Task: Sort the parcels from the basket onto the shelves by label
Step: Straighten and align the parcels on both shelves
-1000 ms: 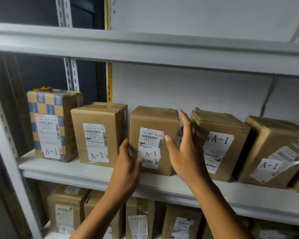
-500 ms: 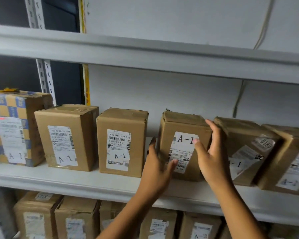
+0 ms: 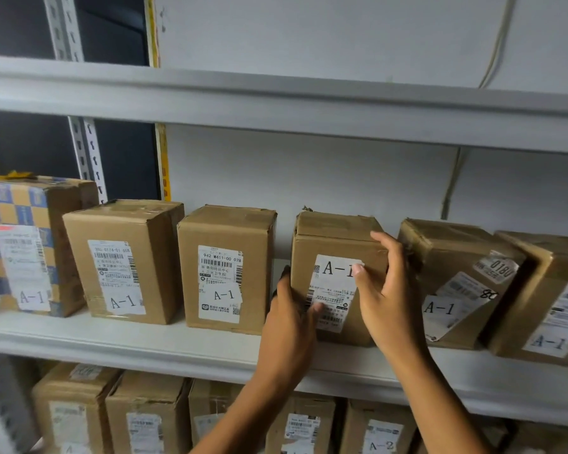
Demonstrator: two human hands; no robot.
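Both hands, left hand [image 3: 289,317] and right hand [image 3: 386,298], clasp the A-1 parcel [image 3: 336,244] between their fingers.

White wall [image 3: 341,178], thin cable [image 3: 453,178] running down it, slotted metal upright [image 3: 89,158], dim light

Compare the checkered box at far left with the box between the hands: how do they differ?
The checkered box has a blue-and-yellow pattern; the held box is plain brown. No hand touches the checkered box; the left hand and right hand grip the held box's sides. Both stand on the same shelf, labelled A-1.
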